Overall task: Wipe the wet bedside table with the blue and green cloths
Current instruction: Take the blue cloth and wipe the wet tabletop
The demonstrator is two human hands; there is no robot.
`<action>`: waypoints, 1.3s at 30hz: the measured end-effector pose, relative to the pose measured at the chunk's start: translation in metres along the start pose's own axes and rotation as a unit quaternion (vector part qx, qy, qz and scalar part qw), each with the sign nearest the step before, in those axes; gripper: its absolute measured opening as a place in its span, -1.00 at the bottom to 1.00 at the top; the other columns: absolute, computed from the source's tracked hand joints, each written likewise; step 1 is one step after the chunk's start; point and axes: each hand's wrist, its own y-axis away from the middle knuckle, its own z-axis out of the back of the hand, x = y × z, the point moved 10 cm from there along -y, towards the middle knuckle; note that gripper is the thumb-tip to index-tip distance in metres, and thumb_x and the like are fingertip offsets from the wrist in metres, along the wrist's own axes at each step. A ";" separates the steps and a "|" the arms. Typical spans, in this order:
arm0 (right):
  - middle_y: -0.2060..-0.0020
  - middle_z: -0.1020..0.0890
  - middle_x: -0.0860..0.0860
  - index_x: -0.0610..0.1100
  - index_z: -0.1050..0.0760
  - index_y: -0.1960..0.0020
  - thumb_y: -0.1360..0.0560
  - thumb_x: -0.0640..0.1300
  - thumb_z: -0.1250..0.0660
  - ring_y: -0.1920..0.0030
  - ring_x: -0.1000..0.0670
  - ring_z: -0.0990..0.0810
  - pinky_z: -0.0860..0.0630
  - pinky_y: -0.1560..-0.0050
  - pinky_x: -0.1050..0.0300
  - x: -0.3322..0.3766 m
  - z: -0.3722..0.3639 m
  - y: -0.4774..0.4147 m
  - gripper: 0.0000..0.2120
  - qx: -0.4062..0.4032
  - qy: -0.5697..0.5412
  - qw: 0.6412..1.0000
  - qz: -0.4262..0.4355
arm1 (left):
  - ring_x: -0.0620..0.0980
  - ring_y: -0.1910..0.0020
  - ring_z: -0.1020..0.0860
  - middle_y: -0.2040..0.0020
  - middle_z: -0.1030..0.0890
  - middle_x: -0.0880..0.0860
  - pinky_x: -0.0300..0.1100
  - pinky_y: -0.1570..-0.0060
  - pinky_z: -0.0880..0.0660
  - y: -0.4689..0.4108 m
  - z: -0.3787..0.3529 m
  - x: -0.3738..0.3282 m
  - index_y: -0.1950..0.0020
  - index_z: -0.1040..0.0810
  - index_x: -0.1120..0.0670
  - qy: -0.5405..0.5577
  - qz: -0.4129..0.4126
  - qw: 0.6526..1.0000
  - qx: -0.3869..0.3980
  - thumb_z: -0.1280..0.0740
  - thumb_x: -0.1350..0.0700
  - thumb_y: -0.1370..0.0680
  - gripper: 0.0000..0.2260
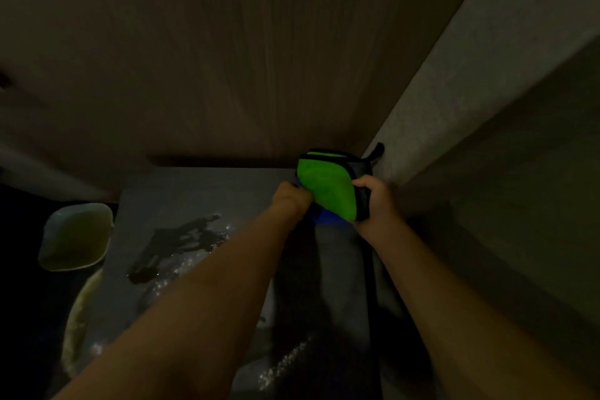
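Note:
The grey bedside table (201,191) fills the lower middle of the dim head view. A dark puddle (181,237) with glinting droplets spreads over its left half. At the table's far right corner I hold up a bright green cloth (328,188) with a dark border. My left hand (292,200) grips its left edge and my right hand (376,201) grips its right edge. A blue cloth (328,217) shows just beneath the green one, between my hands; which hand holds it I cannot tell.
A wood-panelled wall (227,58) rises behind the table. A pale padded headboard or bed edge (454,91) runs along the right. Left of the table, lower down, sits a pale bowl-like container (78,237) with a greenish inside.

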 end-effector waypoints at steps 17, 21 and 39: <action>-0.03 -0.62 -0.23 -0.26 -0.53 -0.10 -0.49 -0.23 -0.17 0.06 -0.21 -0.61 -0.59 0.11 -0.01 -0.017 0.005 -0.017 -0.75 -0.035 0.036 0.999 -0.007 | 0.15 -0.06 -0.40 -0.07 -0.43 0.15 -0.17 0.22 -0.38 0.023 0.077 -0.019 0.23 -0.46 0.09 0.211 0.012 0.977 0.028 -0.25 0.26 -0.37 -0.92; -0.17 -0.54 -0.24 -0.22 -0.45 -0.26 -0.49 -0.34 -0.25 -0.03 -0.15 -0.53 -0.52 0.12 0.04 -0.007 0.013 -0.021 -0.66 -0.088 0.223 0.969 0.063 | 0.17 -0.13 -0.46 -0.21 -0.46 0.19 -0.10 0.17 -0.47 0.025 0.083 -0.012 -0.09 -0.45 0.16 0.238 0.018 0.969 0.071 -0.27 0.24 -0.29 -0.64; -0.44 -0.32 -0.19 -0.04 -0.40 -0.38 -0.42 0.00 -0.34 -0.46 -0.30 -0.19 -0.20 -0.35 -0.37 -0.019 -0.060 0.013 -0.46 -0.088 0.729 0.603 0.312 | 0.05 0.08 -0.50 0.09 -0.50 0.08 -0.17 0.15 -0.44 0.045 0.095 -0.007 0.12 -0.42 0.10 0.270 0.002 0.950 0.159 -0.16 0.26 -0.42 -0.89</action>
